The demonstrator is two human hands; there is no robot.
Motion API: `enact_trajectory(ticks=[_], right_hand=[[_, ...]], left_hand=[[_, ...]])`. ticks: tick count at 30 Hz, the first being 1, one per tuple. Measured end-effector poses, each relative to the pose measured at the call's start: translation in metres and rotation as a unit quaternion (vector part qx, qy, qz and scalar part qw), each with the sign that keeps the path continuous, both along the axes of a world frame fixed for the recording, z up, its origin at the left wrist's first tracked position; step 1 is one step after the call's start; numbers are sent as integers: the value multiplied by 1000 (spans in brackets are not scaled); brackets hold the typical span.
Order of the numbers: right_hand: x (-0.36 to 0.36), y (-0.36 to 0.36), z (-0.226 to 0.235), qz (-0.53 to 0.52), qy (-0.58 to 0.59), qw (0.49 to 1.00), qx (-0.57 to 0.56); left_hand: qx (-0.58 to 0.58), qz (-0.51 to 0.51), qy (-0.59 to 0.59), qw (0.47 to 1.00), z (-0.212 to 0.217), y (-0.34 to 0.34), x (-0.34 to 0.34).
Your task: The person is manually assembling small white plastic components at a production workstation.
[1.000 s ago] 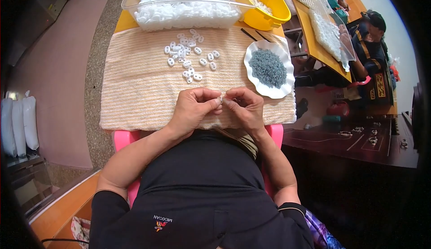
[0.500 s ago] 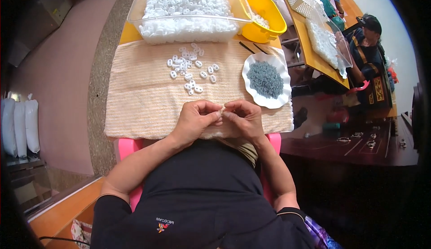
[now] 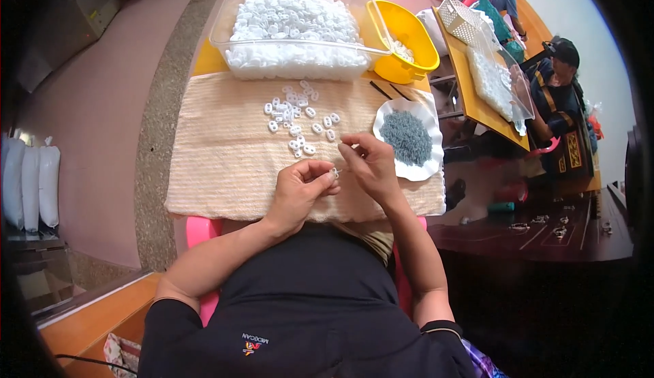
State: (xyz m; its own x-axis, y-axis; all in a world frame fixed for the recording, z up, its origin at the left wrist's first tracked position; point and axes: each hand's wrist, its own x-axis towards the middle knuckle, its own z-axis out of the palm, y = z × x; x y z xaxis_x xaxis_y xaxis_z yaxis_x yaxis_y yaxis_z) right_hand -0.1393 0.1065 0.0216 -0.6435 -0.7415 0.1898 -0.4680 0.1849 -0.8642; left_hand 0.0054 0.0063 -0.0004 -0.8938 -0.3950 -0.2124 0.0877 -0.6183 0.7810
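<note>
My left hand (image 3: 304,189) is closed in a pinch over the cloth's near half. A small whitish piece (image 3: 336,172), too small to name, pokes out at its fingertips. My right hand (image 3: 371,165) is up and to the right, apart from the left, with thumb and forefinger drawn together; whatever they may hold is too small to make out. Beyond the hands, several white oval plastic pieces with two holes (image 3: 295,131) lie loose on the striped cloth (image 3: 218,153). Right of my right hand stands a white wavy-rimmed dish (image 3: 424,171) heaped with small grey-blue parts (image 3: 407,137).
A clear plastic bin (image 3: 300,70) full of white pieces stands at the far edge, beside a yellow basin (image 3: 405,71) with pale pieces. Two dark sticks (image 3: 381,90) lie near the dish. People sit at another table (image 3: 487,122) on the right.
The hands, together half a second ago, are now apart. My right hand has moved up and away, while my left still pinches the small piece. The whole view has shifted slightly.
</note>
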Motion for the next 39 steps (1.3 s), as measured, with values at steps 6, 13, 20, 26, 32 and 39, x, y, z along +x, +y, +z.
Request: enact_trajectory(ticks=[6,13,20,26,32,39], right_hand=[[0,-34,2,-40,228,964,130],[-3,-31,-5,-1,242,958,156],[-3,-12,3,77,267,945,172],[-5,-3,8,124,248,950,143],[-9,7,2,77,97,985,119],[-10,23,-18,73,-193,978,-19]], left_hand=[[11,30,7,999,-2,1,-1],[33,39,1,999,2,-1,-1],[36,45,4,998,1,0,-2],[40,43,0,998,1,-1,0],[49,44,1,998,4,-2,-1],[40,46,1,998,4,-1,-2]])
